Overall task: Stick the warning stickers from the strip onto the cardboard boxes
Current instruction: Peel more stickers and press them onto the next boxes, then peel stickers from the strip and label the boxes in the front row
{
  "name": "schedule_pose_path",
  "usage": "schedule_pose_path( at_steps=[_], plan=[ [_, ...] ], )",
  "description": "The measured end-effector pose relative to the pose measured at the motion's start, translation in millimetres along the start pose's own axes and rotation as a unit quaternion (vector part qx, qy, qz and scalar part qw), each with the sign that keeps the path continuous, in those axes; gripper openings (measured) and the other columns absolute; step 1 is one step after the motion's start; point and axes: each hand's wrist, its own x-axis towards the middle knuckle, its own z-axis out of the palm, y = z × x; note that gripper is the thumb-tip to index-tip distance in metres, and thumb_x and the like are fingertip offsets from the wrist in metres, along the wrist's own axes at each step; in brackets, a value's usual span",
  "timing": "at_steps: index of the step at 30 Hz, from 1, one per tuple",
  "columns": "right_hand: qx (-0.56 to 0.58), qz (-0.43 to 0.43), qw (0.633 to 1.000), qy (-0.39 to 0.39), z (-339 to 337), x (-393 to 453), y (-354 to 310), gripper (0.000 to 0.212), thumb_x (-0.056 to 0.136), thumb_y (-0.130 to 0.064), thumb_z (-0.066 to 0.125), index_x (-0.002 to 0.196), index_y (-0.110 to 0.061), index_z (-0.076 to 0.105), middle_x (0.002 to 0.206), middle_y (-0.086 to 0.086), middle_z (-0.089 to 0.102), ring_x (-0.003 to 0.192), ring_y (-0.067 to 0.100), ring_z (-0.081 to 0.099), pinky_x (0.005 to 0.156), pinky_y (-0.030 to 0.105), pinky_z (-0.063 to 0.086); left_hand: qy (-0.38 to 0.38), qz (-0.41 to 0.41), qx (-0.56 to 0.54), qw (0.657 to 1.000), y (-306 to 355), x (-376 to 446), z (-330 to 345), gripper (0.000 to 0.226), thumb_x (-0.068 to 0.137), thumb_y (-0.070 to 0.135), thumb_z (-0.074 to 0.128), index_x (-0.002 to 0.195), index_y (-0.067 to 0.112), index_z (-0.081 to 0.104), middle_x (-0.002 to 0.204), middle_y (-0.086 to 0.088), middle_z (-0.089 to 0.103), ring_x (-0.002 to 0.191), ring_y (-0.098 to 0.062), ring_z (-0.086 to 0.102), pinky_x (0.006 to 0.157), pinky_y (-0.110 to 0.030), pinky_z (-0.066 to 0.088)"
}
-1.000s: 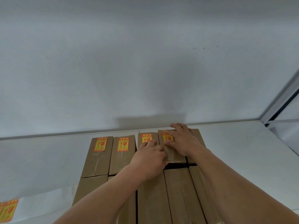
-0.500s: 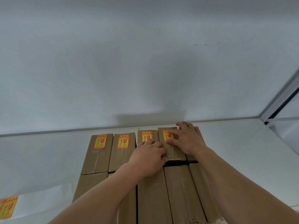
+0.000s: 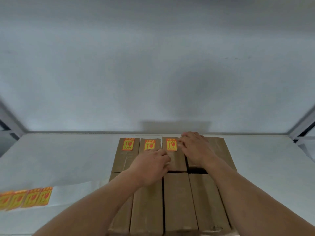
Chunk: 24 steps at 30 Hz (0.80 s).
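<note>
Head: right fingers (image 3: pixel 185 142) flat on box (image 3: pixel 219 150).

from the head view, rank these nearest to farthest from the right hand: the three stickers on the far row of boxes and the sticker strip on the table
1. Red-and-yellow warning sticker on the third brown cardboard box, touching the right hand fingertips.
2. Sticker on the second box, by the left hand.
3. Sticker on the leftmost box.
4. Strip of unused stickers, far left on the white table.
</note>
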Motion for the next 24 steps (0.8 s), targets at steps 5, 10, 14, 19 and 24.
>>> schedule_pose_path(
  at_steps=[5, 10, 14, 19, 24],
  plan=[
    [-0.028, -0.090, 0.995, 0.016, 3.6, -1.5, -85.5, 0.033, 0.101, -0.036, 0.036, 0.117, -0.023, 0.061, 0.124, -0.002, 0.058, 0.114, 0.022, 0.050, 0.096, 0.037, 0.039, 0.076, -0.010, 0.083, 0.994, -53.9, -72.3, -15.4, 0.036, 0.097, 0.040, 0.035, 0.092, 0.024, 0.067, 0.091, 0.007, 0.063, 0.083, -0.017, 0.060, 0.070, -0.032, 0.048],
    [-0.041, -0.152, 0.987, 0.014, 15.7, 1.0, -176.2, 0.035, 0.101, -0.035, 0.033, 0.114, -0.022, 0.063, 0.119, -0.001, 0.060, 0.112, 0.022, 0.051, 0.097, 0.038, 0.040, 0.107, -0.066, 0.142, 0.982, -104.0, -146.9, -21.4, 0.035, 0.092, 0.038, 0.038, 0.075, 0.024, 0.066, 0.072, 0.006, 0.059, 0.061, -0.017, 0.056, 0.053, -0.031, 0.046],
    [-0.035, -0.190, 0.981, 0.010, 34.4, 4.9, -248.8, 0.033, 0.101, -0.033, 0.035, 0.116, -0.022, 0.063, 0.120, -0.002, 0.061, 0.112, 0.021, 0.053, 0.092, 0.039, 0.045, 0.116, -0.112, 0.148, 0.976, -144.1, -204.4, -23.0, 0.036, 0.090, 0.038, 0.038, 0.074, 0.022, 0.066, 0.071, 0.005, 0.059, 0.060, -0.019, 0.057, 0.051, -0.031, 0.047],
    [-0.024, -0.251, 0.968, -0.011, 58.7, 11.1, -323.5, 0.032, 0.101, -0.029, 0.036, 0.115, -0.018, 0.063, 0.118, 0.003, 0.061, 0.106, 0.025, 0.054, 0.088, 0.037, 0.045, 0.101, -0.182, 0.136, 0.969, -192.0, -264.1, -11.9, 0.019, 0.085, 0.038, 0.061, 0.074, 0.025, 0.067, 0.071, 0.006, 0.059, 0.059, -0.017, 0.057, 0.050, -0.030, 0.045],
    [-0.024, -0.265, 0.962, -0.054, 91.7, 19.1, -373.1, 0.030, 0.100, -0.029, 0.039, 0.115, -0.017, 0.061, 0.116, 0.005, 0.061, 0.106, 0.027, 0.055, 0.084, 0.038, 0.046, 0.062, -0.250, 0.126, 0.958, -229.6, -304.9, 11.7, 0.017, 0.083, 0.039, 0.065, 0.076, 0.024, 0.068, 0.072, 0.005, 0.060, 0.060, -0.018, 0.056, 0.049, -0.030, 0.043]
  ],
)
